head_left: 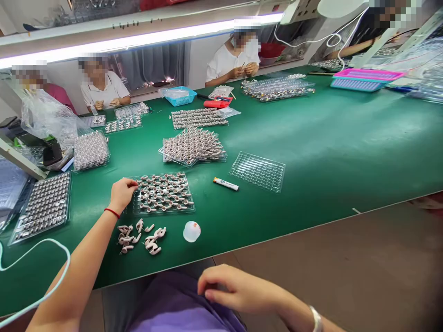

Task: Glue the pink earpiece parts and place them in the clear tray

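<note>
My left hand reaches to the top left corner of a clear plastic tray. Its thumb and fingers are pinched together there; whatever lies between them is too small to make out. White earbud shells with dark openings sit in rows in this tray. Nearer to me, loose earbud shells lie in two small heaps. To their right stands a small translucent cup. My right hand hangs above my lap, off the table edge, its fingers loosely curled with nothing visible in them.
A white tube with an orange end lies beside a bare clear tray. Behind are stacked filled trays. Another filled tray is at left, near a white cable. Co-workers sit across the green table.
</note>
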The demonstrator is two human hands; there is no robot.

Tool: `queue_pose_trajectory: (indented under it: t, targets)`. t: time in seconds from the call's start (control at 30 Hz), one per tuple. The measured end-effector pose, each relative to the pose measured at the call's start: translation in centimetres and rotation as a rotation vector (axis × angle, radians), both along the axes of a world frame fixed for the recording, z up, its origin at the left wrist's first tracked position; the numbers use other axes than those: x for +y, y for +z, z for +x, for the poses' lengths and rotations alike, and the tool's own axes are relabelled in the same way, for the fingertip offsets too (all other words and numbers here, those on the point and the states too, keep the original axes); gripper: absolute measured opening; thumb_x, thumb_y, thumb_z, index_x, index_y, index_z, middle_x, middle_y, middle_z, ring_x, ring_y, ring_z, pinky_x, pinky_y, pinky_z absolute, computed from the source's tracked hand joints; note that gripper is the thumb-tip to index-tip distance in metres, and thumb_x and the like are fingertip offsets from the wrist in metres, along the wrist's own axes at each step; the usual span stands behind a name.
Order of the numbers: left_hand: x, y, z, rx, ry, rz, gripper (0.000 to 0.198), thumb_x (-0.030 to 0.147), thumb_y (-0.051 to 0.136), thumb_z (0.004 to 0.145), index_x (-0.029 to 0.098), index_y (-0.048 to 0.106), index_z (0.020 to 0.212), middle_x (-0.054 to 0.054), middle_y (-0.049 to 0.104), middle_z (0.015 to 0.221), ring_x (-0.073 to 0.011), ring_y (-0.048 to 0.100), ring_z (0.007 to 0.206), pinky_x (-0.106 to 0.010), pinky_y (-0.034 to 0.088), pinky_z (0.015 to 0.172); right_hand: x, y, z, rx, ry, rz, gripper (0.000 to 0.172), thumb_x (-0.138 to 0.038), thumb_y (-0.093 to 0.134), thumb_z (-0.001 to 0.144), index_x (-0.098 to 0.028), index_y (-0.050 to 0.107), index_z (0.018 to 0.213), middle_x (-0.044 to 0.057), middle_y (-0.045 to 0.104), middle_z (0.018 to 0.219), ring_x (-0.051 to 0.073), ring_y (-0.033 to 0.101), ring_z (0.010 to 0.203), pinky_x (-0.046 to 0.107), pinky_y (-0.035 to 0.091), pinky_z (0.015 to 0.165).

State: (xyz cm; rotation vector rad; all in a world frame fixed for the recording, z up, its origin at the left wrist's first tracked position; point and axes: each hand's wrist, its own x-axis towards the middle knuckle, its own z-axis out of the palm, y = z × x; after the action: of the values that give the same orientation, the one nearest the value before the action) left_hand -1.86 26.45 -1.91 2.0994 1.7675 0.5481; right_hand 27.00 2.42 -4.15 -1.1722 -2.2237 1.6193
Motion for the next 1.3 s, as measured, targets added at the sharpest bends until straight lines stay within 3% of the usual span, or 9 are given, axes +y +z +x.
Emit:
queue_pose_trajectory:
  t: [0.07,0.17,0.3,0.5,0.6,0.7,0.83,1.0,1.3]
  targets:
    - [-0.2,-0.2,-0.1,0.016,-0.025,0.018,0.032,0.035,0.058,0.093,0.019,0.058,0.120,-0.009,0.060,0.123,-0.0224,0.062,0.102,-0.044,0.054,0.086,-0.4,-3.0,-1.9,-0.094,0.087,0.007,0.029,-0.030,0.057,0.085,-0.021,0.069,0.110,0.009,0.072,0.104,0.022,0.067,0.090,0.030,0.050,0.079]
    - [-0.4,-0.2,-0.2,0.043,-0.060,0.053,0.031,0.035,0.058,0.093,0.019,0.059,0.120,-0.009,0.060,0.124,-0.0221,0.062,0.103,-0.044,0.054,0.087,-0.3,-6.9,-5.2,-0.126,-0.004,-0.009,0.027,-0.032,0.056,0.086,-0.021,0.070,0.107,0.008,0.072,0.107,0.024,0.068,0.091,0.030,0.052,0.075]
    - [-0.4,0.2,-0.2,0.076,-0.100,0.083,0.032,0.035,0.058,0.093,0.019,0.058,0.120,-0.009,0.061,0.122,-0.0222,0.062,0.102,-0.044,0.054,0.086,1.4,-8.6,-8.4,-0.134,-0.145,0.076,0.031,-0.016,0.043,0.089,-0.016,0.069,0.106,0.014,0.069,0.116,0.029,0.062,0.109,0.042,0.046,0.094]
    - [-3.4,2.4,-1.0,0.037,-0.099,0.164,0.022,0.036,0.062,0.088,0.018,0.069,0.098,-0.008,0.065,0.107,-0.0218,0.063,0.095,-0.037,0.052,0.084,1.3,-4.8,-5.7,0.004,-0.002,0.125,0.023,-0.025,0.054,0.088,-0.025,0.069,0.105,0.007,0.072,0.107,0.022,0.065,0.095,0.031,0.049,0.082]
    - [-7.2,3.2,-1.5,-0.022,-0.122,0.156,0.027,0.041,0.056,0.088,0.020,0.072,0.093,-0.006,0.067,0.100,-0.0198,0.064,0.085,-0.031,0.051,0.073,1.3,-1.3,-1.0,0.164,0.325,0.172,0.022,-0.030,0.052,0.092,-0.020,0.070,0.085,0.003,0.071,0.079,0.014,0.062,0.069,0.025,0.046,0.066]
    - [-10.8,3.2,-1.3,-0.066,-0.189,0.080,0.029,0.044,0.054,0.088,0.022,0.073,0.088,-0.004,0.071,0.088,-0.0187,0.066,0.081,-0.028,0.051,0.071,2.4,1.5,3.1,0.217,0.044,0.209,0.040,-0.044,0.050,0.094,-0.018,0.062,0.067,-0.001,0.058,0.058,0.010,0.051,0.054,0.022,0.040,0.054]
    - [-13.2,2.6,0.6,-0.071,-0.258,-0.001,0.028,0.044,0.055,0.088,0.023,0.073,0.087,-0.004,0.072,0.088,-0.0198,0.066,0.082,-0.029,0.051,0.071,3.9,1.8,3.6,0.086,-0.494,0.356,0.028,-0.041,0.067,0.084,-0.020,0.060,0.101,0.006,0.067,0.097,0.018,0.062,0.087,0.029,0.051,0.076]
    - [-13.0,2.7,2.9,-0.027,-0.394,-0.102,0.024,0.034,0.051,0.089,0.025,0.073,0.091,-0.003,0.071,0.090,-0.0187,0.065,0.082,-0.029,0.049,0.074,4.4,-0.6,0.0,0.158,-0.503,0.459,0.064,-0.037,0.073,0.080,-0.024,0.041,0.134,0.012,0.056,0.134,0.026,0.055,0.121,0.041,0.050,0.097]
    - [-13.1,2.7,3.9,0.196,-0.357,-0.195,0.030,0.044,0.053,0.088,0.022,0.071,0.079,-0.003,0.059,0.079,-0.0202,0.059,0.077,-0.032,0.043,0.067,6.9,-0.1,-3.8,0.185,-0.564,0.551,0.034,-0.015,0.059,0.074,-0.020,0.053,0.107,0.006,0.059,0.098,0.019,0.057,0.086,0.031,0.049,0.076]
